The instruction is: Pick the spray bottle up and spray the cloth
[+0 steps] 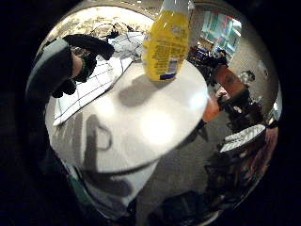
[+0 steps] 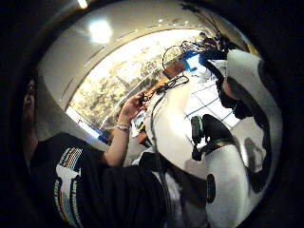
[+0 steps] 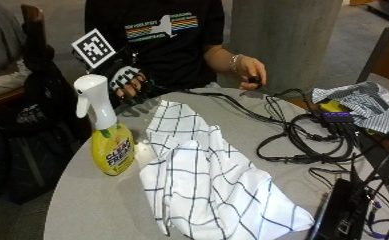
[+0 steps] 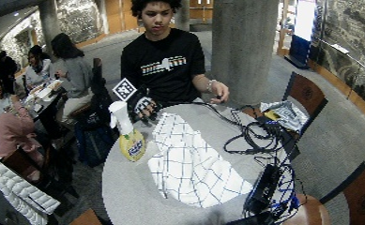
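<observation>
While the yellow plastic spray bottle with the white trigger head (image 3: 109, 134) is standing untouched on the round grey counter (image 3: 94, 200), nothing of the task is looking done. The black-gloved right hand (image 3: 129, 82) is hovering near its one o'clock, fingers loosely curled around nothing. The white checked cloth (image 3: 207, 185), spread at the bottle's three o'clock, is waiting unsprayed.

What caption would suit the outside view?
Gloved right hand hovers behind a yellow spray bottle; checked cloth lies spread on the table.
</observation>
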